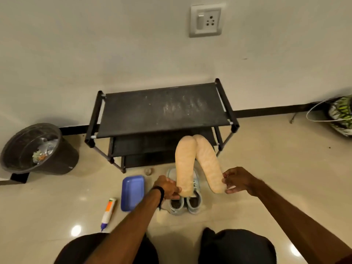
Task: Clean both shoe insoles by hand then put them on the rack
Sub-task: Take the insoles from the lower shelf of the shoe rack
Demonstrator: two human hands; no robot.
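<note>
Holding one insole [185, 164] pinched in the left hand [168, 188], the other insole [210, 166] in the right hand [239, 180], toes touching. Probably nearing placement; next, lifting both onto the rack [162, 109].

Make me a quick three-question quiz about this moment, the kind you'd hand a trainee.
1. True or false: both insoles already lie on the rack.
2. Which hand pinches which insole?
3. What lies nearest the blue tray: A the bin, B the tube, C the wall socket?

Key:
1. False; both are held up in front of it.
2. The left hand pinches the left insole, the right hand the right insole.
3. B.
</note>
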